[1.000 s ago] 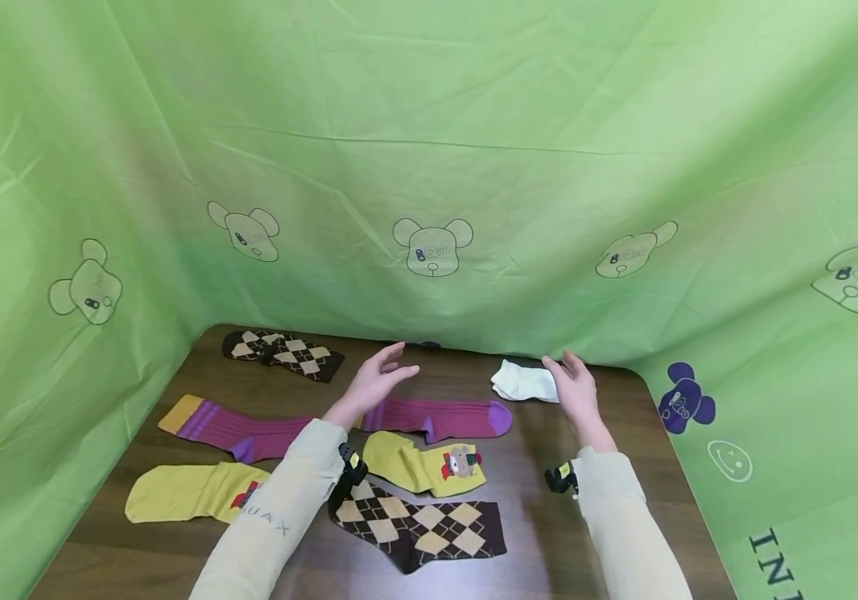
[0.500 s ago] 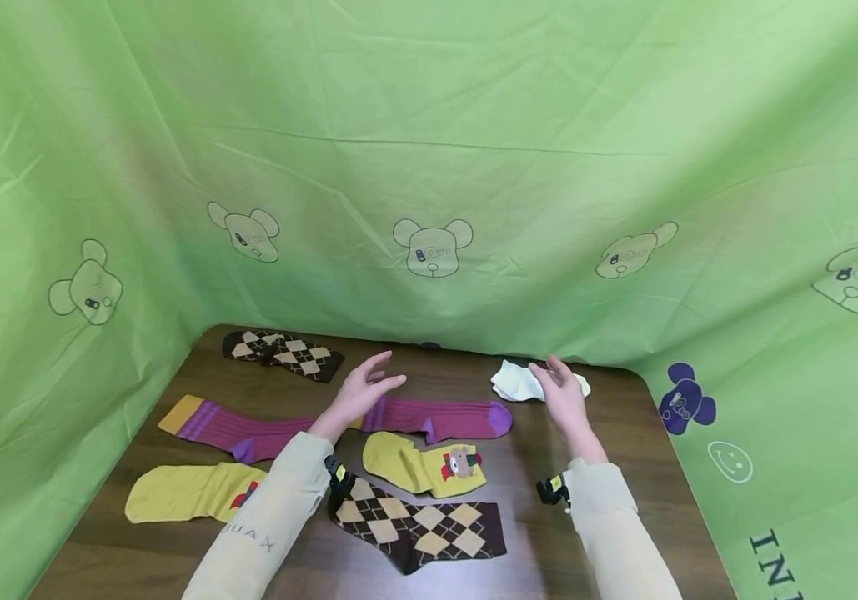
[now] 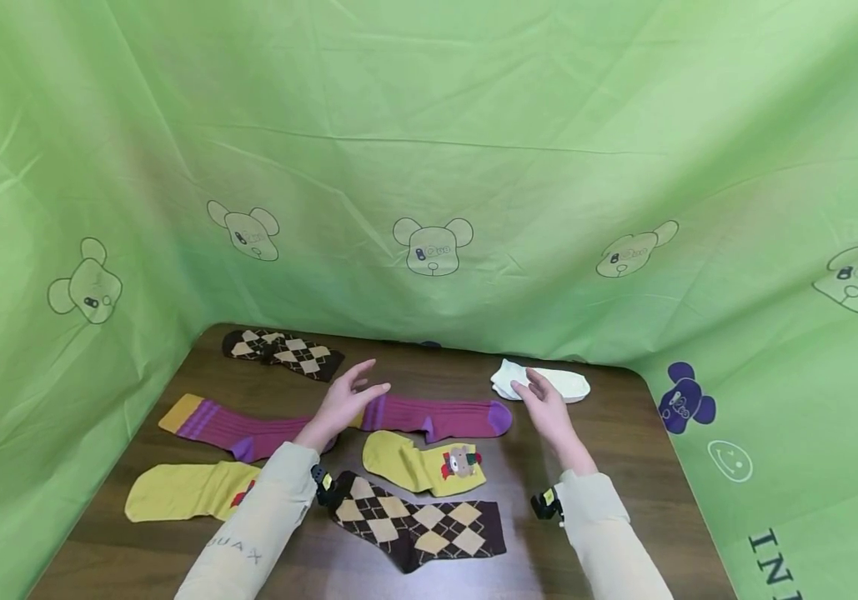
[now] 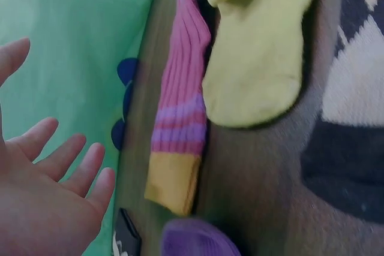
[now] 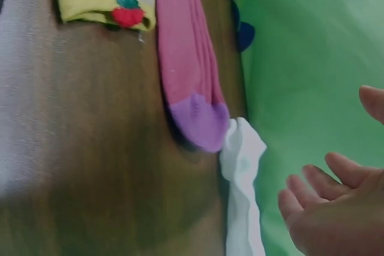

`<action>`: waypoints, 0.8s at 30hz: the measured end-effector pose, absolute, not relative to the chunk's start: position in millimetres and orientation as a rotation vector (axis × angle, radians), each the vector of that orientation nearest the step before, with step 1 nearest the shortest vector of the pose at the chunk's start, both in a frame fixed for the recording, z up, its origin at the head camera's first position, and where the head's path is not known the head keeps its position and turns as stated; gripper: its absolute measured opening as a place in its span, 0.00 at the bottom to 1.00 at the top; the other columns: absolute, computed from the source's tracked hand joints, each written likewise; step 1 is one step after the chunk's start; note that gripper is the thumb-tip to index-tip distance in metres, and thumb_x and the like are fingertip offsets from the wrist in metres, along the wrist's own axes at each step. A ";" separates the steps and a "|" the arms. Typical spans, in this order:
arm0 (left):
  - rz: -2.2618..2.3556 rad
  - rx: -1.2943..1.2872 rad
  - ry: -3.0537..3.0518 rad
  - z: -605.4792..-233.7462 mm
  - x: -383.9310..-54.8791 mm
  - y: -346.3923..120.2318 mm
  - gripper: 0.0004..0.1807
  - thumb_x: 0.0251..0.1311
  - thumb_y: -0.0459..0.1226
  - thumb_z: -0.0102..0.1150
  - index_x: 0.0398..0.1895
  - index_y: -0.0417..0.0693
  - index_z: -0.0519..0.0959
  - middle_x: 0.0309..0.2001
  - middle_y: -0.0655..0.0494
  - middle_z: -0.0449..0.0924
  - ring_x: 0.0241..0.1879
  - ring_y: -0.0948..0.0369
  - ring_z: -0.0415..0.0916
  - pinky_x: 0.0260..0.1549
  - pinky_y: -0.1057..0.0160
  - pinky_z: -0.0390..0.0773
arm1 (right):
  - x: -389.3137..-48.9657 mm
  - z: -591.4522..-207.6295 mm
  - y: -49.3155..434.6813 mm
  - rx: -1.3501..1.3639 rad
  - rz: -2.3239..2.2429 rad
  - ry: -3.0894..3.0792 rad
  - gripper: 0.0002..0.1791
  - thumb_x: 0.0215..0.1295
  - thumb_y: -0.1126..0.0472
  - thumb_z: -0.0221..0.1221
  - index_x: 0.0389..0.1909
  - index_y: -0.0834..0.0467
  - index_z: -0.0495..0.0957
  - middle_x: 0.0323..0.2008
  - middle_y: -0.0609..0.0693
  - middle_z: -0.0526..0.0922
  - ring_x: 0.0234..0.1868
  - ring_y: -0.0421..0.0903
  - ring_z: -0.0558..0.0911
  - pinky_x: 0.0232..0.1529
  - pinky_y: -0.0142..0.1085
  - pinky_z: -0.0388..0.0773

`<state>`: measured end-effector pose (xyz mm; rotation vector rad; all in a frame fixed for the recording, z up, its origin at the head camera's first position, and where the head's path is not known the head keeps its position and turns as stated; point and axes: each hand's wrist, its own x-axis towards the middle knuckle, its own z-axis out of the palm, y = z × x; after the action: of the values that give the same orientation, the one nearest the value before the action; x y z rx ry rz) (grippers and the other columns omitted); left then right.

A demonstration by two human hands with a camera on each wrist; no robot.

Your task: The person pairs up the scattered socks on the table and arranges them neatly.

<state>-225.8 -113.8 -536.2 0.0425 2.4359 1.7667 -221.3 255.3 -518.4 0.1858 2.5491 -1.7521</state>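
My left hand (image 3: 342, 406) hovers over the two magenta-and-purple socks, its fingers spread and holding nothing. It covers part of the left magenta sock (image 3: 214, 427); the right magenta sock (image 3: 459, 419) reaches out beyond it. At the back right, my right hand (image 3: 547, 410) overlaps the white socks (image 3: 567, 385) in the head view, fingers loose and nothing in them. The right wrist view shows that hand's fingers (image 5: 327, 184) apart from the white socks. A yellow sock with a bear patch (image 3: 402, 462) lies between the forearms, and a brown argyle sock (image 3: 424, 529) in front of it.
Another yellow sock (image 3: 173, 492) lies at the left, partly under the left sleeve. A second argyle sock (image 3: 304, 357) is at the back left of the wooden table (image 3: 646, 492). Green printed cloth (image 3: 429, 175) hangs around the back and sides.
Both hands have drifted left and slightly back toward the body. The right end of the white socks has come into view from behind the right hand. The socks have stayed in place.
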 end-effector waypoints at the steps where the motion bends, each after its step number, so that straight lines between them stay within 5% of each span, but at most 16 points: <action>1: 1.764 0.038 2.442 -537.2 -225.3 -115.3 0.41 0.63 0.53 0.67 0.77 0.54 0.65 0.74 0.47 0.64 0.70 0.45 0.63 0.65 0.41 0.64 | -220.1 -519.4 254.2 0.180 -1.746 2.554 0.37 0.76 0.53 0.57 0.76 0.69 0.57 0.75 0.67 0.59 0.74 0.64 0.59 0.73 0.51 0.56; 8: 1.681 0.027 2.510 -549.0 -224.5 -128.7 0.43 0.62 0.53 0.69 0.77 0.49 0.64 0.74 0.45 0.63 0.70 0.43 0.62 0.64 0.39 0.65 | -212.3 -528.9 245.4 0.150 -1.729 2.558 0.36 0.74 0.59 0.60 0.74 0.72 0.59 0.72 0.71 0.61 0.71 0.68 0.63 0.70 0.53 0.61; 16: 1.412 0.056 2.738 -553.1 -222.6 -134.0 0.37 0.61 0.36 0.70 0.72 0.38 0.68 0.69 0.34 0.67 0.67 0.37 0.63 0.65 0.37 0.63 | -209.3 -551.6 242.0 0.145 -1.653 2.645 0.36 0.67 0.64 0.65 0.72 0.71 0.63 0.68 0.70 0.68 0.67 0.67 0.69 0.68 0.55 0.65; 24: 1.220 0.016 2.781 -554.5 -223.7 -133.1 0.38 0.57 0.36 0.73 0.71 0.37 0.69 0.66 0.34 0.68 0.65 0.35 0.64 0.61 0.37 0.66 | -208.6 -562.0 236.1 0.157 -1.498 2.771 0.35 0.61 0.66 0.69 0.68 0.70 0.69 0.59 0.70 0.78 0.59 0.66 0.78 0.60 0.54 0.74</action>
<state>-223.7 -133.1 -554.5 0.0158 2.7810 1.2197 -208.6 236.1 -562.0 0.1567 2.7709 -1.4983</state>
